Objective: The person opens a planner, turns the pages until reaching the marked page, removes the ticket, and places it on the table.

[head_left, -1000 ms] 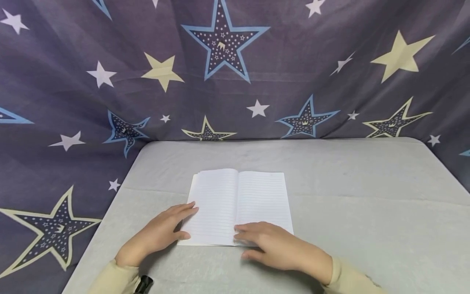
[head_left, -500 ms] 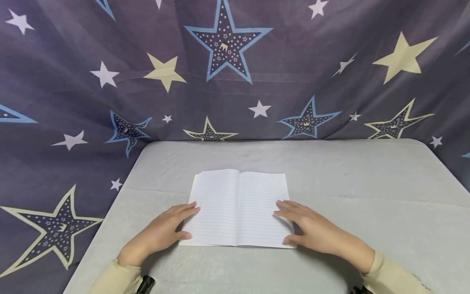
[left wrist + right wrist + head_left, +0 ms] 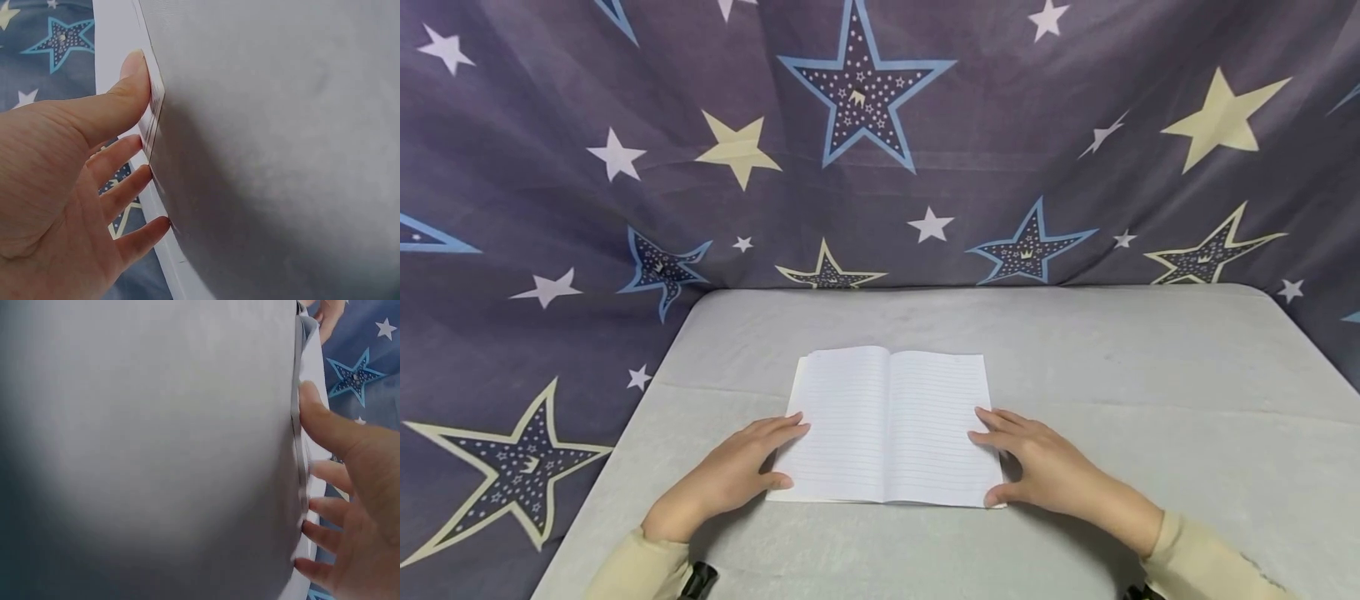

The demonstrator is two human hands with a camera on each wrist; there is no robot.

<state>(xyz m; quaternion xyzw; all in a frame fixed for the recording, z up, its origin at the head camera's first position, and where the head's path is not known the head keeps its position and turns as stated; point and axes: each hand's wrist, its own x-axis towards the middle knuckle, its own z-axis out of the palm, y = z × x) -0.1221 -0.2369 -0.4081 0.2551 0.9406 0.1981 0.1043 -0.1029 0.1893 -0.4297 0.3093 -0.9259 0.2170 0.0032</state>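
An open notebook (image 3: 842,417) with lined white pages lies flat in front of me, its spine running away from me. My left hand (image 3: 726,471) rests at its left side, thumb and fingertips on the page margin. In the left wrist view, the left thumb (image 3: 132,81) lies on the paper near the corner, the other fingers spread along the side. At the opposite edge is my right hand (image 3: 1052,467), its thumb at the near right corner and fingertips on the right page. The right wrist view shows the right thumb (image 3: 319,415) touching the notebook's edge.
The notebook lies on a table with a pale grey cover (image 3: 1120,350). Behind it and to the left hangs a dark cloth (image 3: 1000,108) printed with stars. A black band (image 3: 697,579) shows at the left sleeve.
My right hand has moved right, from the lower middle of the notebook to its right edge, uncovering the right page. The left hand has stayed at the left edge.
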